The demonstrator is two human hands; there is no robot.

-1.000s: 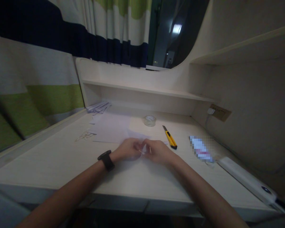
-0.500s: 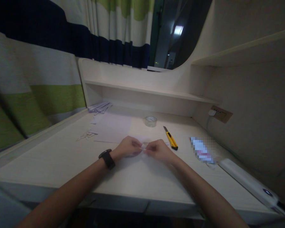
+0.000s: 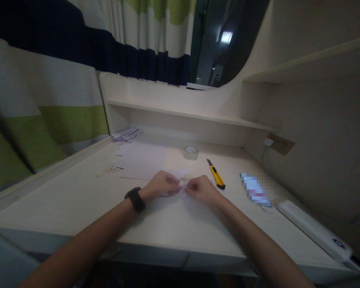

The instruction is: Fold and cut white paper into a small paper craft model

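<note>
My left hand [image 3: 163,185], with a black watch [image 3: 135,199] on the wrist, and my right hand [image 3: 199,188] meet at the middle of the pale desk [image 3: 78,200]. Both pinch a small white piece of paper [image 3: 183,183] between their fingertips, just above the desk. The paper is mostly hidden by my fingers. A white paper sheet [image 3: 144,160] lies flat just beyond my hands.
A yellow utility knife [image 3: 216,175] lies right of my hands, a clear tape roll [image 3: 191,152] behind them. Folded papers [image 3: 126,135] and paper scraps [image 3: 109,171] sit at the left. A blurred packet [image 3: 254,189] and a white device [image 3: 313,230] lie right. Shelf and striped curtain stand behind.
My hands stayed together on the small paper, shifting slightly away from me; the fingers worked it and closed tighter around it.
</note>
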